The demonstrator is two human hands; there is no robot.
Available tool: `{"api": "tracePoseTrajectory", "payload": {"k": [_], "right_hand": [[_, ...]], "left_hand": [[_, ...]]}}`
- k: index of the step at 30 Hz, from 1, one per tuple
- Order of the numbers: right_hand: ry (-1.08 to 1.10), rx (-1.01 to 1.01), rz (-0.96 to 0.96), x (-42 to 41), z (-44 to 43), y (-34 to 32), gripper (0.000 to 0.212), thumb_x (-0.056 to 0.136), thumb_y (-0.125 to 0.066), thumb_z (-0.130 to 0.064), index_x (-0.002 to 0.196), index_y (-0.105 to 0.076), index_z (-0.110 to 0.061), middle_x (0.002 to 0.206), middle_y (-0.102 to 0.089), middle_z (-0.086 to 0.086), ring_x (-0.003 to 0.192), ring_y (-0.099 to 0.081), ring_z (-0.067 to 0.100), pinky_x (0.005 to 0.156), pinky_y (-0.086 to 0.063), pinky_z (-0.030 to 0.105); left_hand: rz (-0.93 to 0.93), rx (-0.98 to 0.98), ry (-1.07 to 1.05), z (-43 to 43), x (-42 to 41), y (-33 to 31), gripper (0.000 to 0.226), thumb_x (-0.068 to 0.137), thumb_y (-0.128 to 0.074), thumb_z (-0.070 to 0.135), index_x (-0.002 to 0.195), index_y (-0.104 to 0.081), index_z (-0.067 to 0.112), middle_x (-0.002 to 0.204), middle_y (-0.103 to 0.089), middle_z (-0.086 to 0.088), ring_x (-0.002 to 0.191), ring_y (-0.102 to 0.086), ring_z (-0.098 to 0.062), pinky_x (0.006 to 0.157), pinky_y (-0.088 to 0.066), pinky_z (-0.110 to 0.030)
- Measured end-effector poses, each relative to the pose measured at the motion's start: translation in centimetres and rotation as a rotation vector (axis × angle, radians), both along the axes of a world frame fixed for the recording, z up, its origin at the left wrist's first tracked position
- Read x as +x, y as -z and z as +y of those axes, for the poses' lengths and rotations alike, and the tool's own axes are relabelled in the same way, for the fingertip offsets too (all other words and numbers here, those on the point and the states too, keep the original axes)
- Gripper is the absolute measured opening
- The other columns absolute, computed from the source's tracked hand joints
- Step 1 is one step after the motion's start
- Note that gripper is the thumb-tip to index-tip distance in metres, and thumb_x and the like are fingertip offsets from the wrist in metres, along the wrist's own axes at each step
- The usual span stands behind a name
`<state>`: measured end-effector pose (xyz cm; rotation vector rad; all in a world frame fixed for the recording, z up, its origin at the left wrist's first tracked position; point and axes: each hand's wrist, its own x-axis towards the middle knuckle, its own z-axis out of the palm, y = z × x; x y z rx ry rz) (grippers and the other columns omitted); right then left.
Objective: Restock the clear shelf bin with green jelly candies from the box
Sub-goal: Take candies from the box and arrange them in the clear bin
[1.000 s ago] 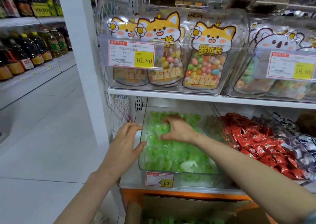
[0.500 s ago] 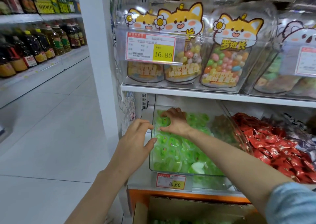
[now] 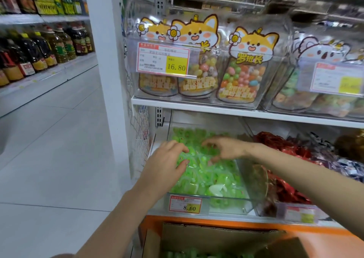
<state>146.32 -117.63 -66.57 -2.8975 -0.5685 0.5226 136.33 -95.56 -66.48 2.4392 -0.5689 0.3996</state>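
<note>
The clear shelf bin [image 3: 226, 203] on the lower shelf holds a heap of green jelly candies [image 3: 208, 177]. My left hand [image 3: 164, 164] is over the bin's left rim, fingers spread and reaching onto the heap, holding nothing. My right hand [image 3: 226, 148] hovers over the middle of the candies with its fingers apart and curled down; nothing shows in its grip. The cardboard box [image 3: 216, 240] stands open on the floor below the shelf, with more green candies [image 3: 189, 253] visible inside at the bottom edge.
A price tag reading 8.60 [image 3: 186, 204] fronts the bin. Red-wrapped sweets [image 3: 285, 179] fill the bin to the right. Jars of coloured candy [image 3: 242, 74] stand on the shelf above. A white post [image 3: 106, 60] and wire mesh [image 3: 140, 133] border the left. Oil bottles [image 3: 39, 49] line the far aisle.
My left hand moved right from outside the bin onto the candies. My right hand shifted from the back left of the heap toward its middle. The view moved closer.
</note>
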Motion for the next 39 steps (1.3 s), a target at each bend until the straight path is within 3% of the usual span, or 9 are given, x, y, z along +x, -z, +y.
{"api": "tracePoseTrajectory", "payload": {"k": [3, 7, 13, 18, 21, 26, 33, 36, 39], "right_hand": [[-0.057, -0.04, 0.059, -1.7, -0.6, 1.9, 0.085, 0.073, -0.077, -0.033, 0.144, -0.03, -0.032, 0.149, -0.034, -0.001, 0.135, -0.033, 0.018, 0.111, -0.029, 0.031], [-0.037, 0.052, -0.109, -2.6, -0.2, 3.7, 0.066, 0.08, -0.07, -0.024, 0.139, -0.042, -0.029, 0.141, -0.046, 0.003, 0.126, -0.046, 0.02, 0.103, -0.035, 0.026], [0.206, -0.123, -0.216, -2.9, 0.2, 3.1, 0.076, 0.075, -0.055, -0.071, 0.13, -0.048, -0.02, 0.129, -0.058, 0.011, 0.12, -0.053, 0.026, 0.1, -0.039, 0.035], [-0.042, 0.002, -0.046, -2.2, -1.0, 2.3, 0.092, 0.074, -0.076, -0.032, 0.146, -0.019, -0.04, 0.15, -0.028, 0.0, 0.135, -0.033, 0.022, 0.109, -0.032, 0.036], [-0.088, 0.01, -0.01, -2.1, -0.9, 2.9, 0.093, 0.076, -0.074, -0.016, 0.145, -0.018, -0.045, 0.147, -0.027, -0.006, 0.134, -0.033, 0.019, 0.108, -0.035, 0.038], [-0.032, 0.026, -0.061, -1.2, -0.4, 3.4, 0.087, 0.076, -0.074, -0.025, 0.147, -0.025, -0.037, 0.141, -0.036, 0.002, 0.129, -0.039, 0.022, 0.104, -0.036, 0.028], [0.003, -0.014, -0.099, -1.1, 0.5, 3.4, 0.08, 0.077, -0.07, -0.046, 0.145, -0.031, -0.026, 0.148, -0.038, 0.002, 0.131, -0.041, 0.02, 0.103, -0.036, 0.028], [0.061, 0.025, -0.101, -1.4, 0.7, 3.9, 0.078, 0.079, -0.069, -0.044, 0.144, -0.031, -0.025, 0.145, -0.044, 0.002, 0.128, -0.046, 0.022, 0.099, -0.037, 0.027], [0.059, 0.087, -0.072, -1.4, 0.6, 4.3, 0.085, 0.074, -0.075, -0.042, 0.145, -0.031, -0.026, 0.148, -0.04, 0.0, 0.13, -0.043, 0.021, 0.105, -0.036, 0.03]], "left_hand": [[0.124, 0.139, 0.056, -1.9, 0.5, 1.0, 0.031, 0.092, -0.054, 0.029, 0.121, -0.053, 0.02, 0.126, -0.051, 0.006, 0.117, -0.045, -0.011, 0.096, -0.037, -0.026], [0.495, 0.339, 0.109, -3.5, 1.5, 3.0, 0.051, 0.087, -0.063, 0.031, 0.131, -0.044, 0.016, 0.138, -0.041, -0.004, 0.127, -0.04, -0.02, 0.102, -0.036, -0.03], [0.725, 0.388, 0.057, -3.6, 2.7, 3.8, 0.06, 0.085, -0.067, 0.025, 0.137, -0.039, 0.013, 0.138, -0.04, -0.009, 0.124, -0.044, -0.023, 0.098, -0.039, -0.027], [0.715, 0.413, 0.042, -3.8, 3.1, 4.3, 0.054, 0.085, -0.065, 0.025, 0.134, -0.043, 0.013, 0.135, -0.042, -0.008, 0.122, -0.045, -0.022, 0.091, -0.038, -0.025], [0.659, 0.348, 0.014, -3.8, 3.4, 4.7, 0.055, 0.081, -0.07, 0.032, 0.127, -0.049, 0.012, 0.13, -0.047, -0.007, 0.117, -0.047, -0.021, 0.087, -0.038, -0.024], [0.456, 0.201, -0.017, -4.3, 3.6, 4.9, 0.054, 0.078, -0.068, 0.047, 0.118, -0.054, 0.013, 0.12, -0.053, -0.006, 0.117, -0.042, -0.018, 0.089, -0.038, -0.025], [0.323, -0.02, -0.018, -4.5, 3.3, 3.9, 0.029, 0.085, -0.061, 0.044, 0.083, -0.056, 0.015, 0.097, -0.063, -0.015, 0.09, -0.054, -0.025, 0.06, -0.029, -0.026], [0.335, -0.044, 0.021, -4.7, 2.9, 3.6, 0.032, 0.088, -0.059, 0.039, 0.091, -0.06, 0.008, 0.104, -0.062, -0.018, 0.1, -0.056, -0.028, 0.071, -0.037, -0.028], [0.326, 0.036, -0.015, -4.7, 2.7, 4.2, 0.026, 0.09, -0.053, 0.046, 0.088, -0.054, 0.02, 0.104, -0.062, -0.006, 0.096, -0.057, -0.02, 0.065, -0.035, -0.026]]}}
